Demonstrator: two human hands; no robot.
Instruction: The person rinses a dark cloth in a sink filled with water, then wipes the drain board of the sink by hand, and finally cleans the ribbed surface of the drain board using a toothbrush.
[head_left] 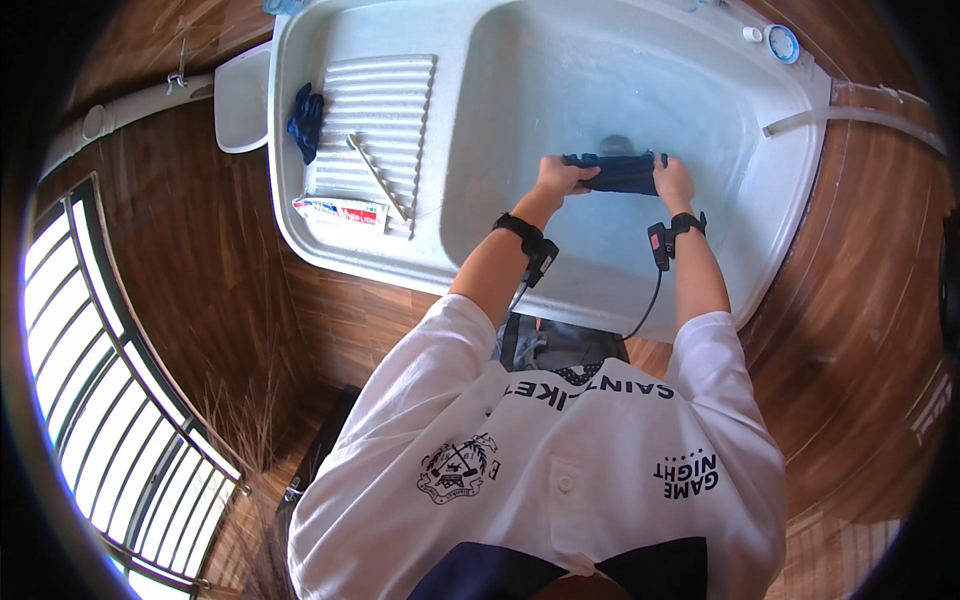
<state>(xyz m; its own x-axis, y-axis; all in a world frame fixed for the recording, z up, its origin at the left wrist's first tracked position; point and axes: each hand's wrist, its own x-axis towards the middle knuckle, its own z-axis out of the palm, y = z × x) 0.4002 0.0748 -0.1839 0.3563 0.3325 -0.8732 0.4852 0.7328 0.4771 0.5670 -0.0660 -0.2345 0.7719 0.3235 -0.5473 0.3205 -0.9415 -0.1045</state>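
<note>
A dark navy cloth (625,174) is stretched sideways between my two hands, above the basin of the white laundry sink (458,150). My left hand (562,177) grips its left end, the thumb lying along the top. The right end is pinched in my right hand (676,181). Just beyond the cloth, a round grey drain piece (616,145) shows on the basin floor, partly hidden by the cloth. The basin looks pale blue; how much water it holds I cannot tell.
Left of the basin is a ridged washboard (375,100) with a thin pale stick-like brush (378,178), a red-and-white tube (342,214) and a bunched dark blue cloth (305,123). A round blue-rimmed dial (782,43) and a hose (850,115) sit at the right rim.
</note>
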